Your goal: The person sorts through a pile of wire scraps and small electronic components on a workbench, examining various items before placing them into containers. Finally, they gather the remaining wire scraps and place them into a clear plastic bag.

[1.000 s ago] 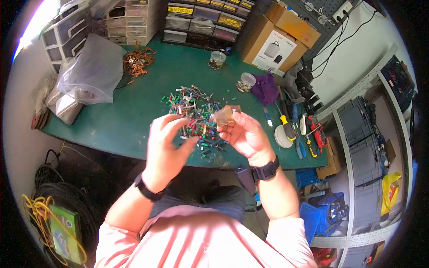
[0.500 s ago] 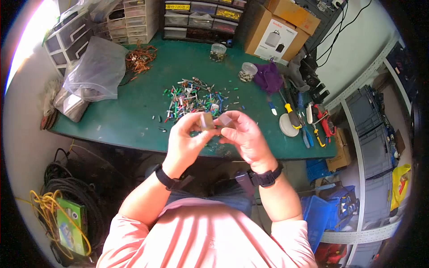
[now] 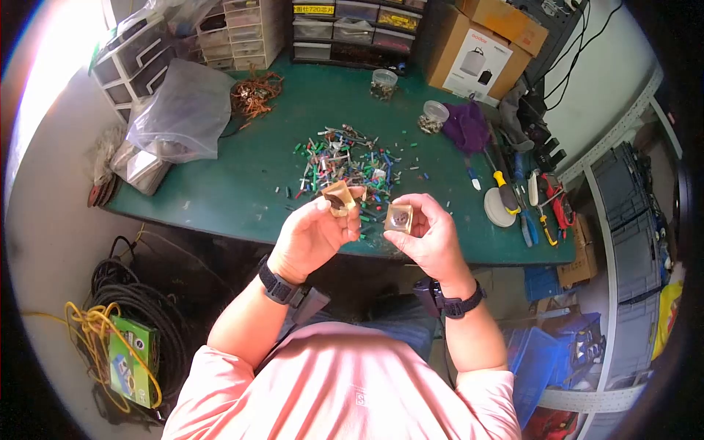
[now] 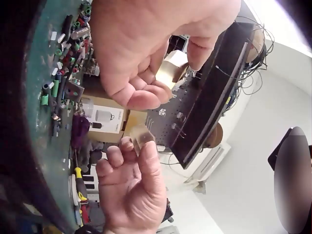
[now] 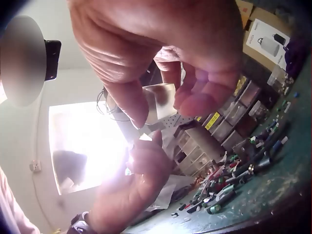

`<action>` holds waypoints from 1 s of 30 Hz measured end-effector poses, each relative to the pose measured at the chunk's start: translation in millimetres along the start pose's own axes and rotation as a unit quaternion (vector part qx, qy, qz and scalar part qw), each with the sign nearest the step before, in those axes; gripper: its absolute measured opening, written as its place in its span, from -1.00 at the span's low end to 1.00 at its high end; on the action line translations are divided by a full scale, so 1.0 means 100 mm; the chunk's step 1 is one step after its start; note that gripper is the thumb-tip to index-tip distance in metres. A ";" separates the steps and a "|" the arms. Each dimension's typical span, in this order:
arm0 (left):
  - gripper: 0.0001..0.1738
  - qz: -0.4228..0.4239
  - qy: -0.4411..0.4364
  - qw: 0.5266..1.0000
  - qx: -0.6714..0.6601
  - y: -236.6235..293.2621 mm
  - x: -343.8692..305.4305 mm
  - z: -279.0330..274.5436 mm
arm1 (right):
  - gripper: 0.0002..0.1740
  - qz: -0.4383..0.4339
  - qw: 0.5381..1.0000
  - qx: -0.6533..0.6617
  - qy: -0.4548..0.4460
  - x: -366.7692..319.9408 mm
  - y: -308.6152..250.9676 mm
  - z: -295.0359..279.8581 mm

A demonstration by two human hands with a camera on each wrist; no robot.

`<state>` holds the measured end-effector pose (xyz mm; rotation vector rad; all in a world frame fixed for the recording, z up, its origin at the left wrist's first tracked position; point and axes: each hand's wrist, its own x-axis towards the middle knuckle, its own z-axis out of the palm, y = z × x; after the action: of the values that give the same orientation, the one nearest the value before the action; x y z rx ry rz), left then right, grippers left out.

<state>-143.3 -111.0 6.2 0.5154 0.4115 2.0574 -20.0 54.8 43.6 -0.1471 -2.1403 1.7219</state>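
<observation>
i see the left hand (image 3: 315,236) raised over the near edge of the tabletop (image 3: 220,191). its thumb and curled fingers pinch a shallow square piece (image 3: 338,198) at the fingertips. the right hand (image 3: 434,242) is just beside it and apart from it, pinching a small square box (image 3: 399,218) between thumb and forefinger. the box's open face is turned toward the head camera, with something dark inside. the two pieces are near each other, not touching. both are translucent amber plastic, thin-walled and square.

beyond them on the green tabletop lies a heap of small parts (image 3: 345,163): short cylinders and sleeves in green, red, blue and white, with bare metal among them.

writing: a yellow label (image 3: 314,9) on the drawer cabinet (image 3: 352,33) at the back reads "720" between characters i cannot make out. the cardboard carton (image 3: 477,59) carries a white panel with a kettle-shaped picture; its brand line is too small to read.
</observation>
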 end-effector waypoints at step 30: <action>-0.46 -0.078 -0.032 0.994 -0.073 -0.18 -0.06 -0.10 | -0.51 -0.053 0.996 -0.066 0.007 -0.09 -0.12 0.08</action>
<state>-132.7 -108.1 -11.9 0.4456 0.2524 1.8989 -12.9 41.6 52.0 -0.0800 -2.2104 1.5184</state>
